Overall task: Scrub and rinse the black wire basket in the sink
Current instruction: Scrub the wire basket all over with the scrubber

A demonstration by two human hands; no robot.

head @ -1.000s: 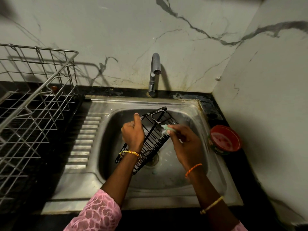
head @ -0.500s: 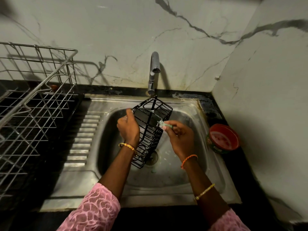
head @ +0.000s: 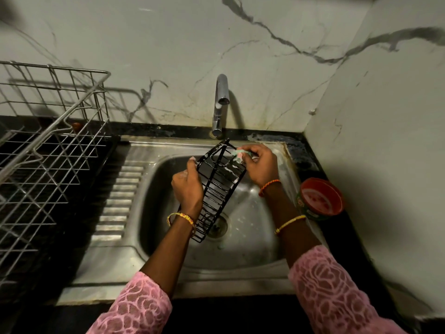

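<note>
A black wire basket (head: 218, 189) stands on end, tilted, over the steel sink (head: 252, 249), its lower end near the drain. My left hand (head: 186, 186) grips its left side rim. At the basket's upper right corner my right hand (head: 258, 166) pinches a small pale green scrubber (head: 238, 156) against the wires. White foam streaks show on the upper wires.
The tap (head: 220, 104) stands behind the sink, and I see no water running from it. A steel dish rack (head: 48, 153) fills the left counter. A red round tub (head: 320, 198) sits on the black counter to the right of the sink, close to the side wall.
The basket has been raised more upright, its top end nearer the tap. My right hand with the scrubber moved up and back to the basket's top right corner. My left hand kept its grip.
</note>
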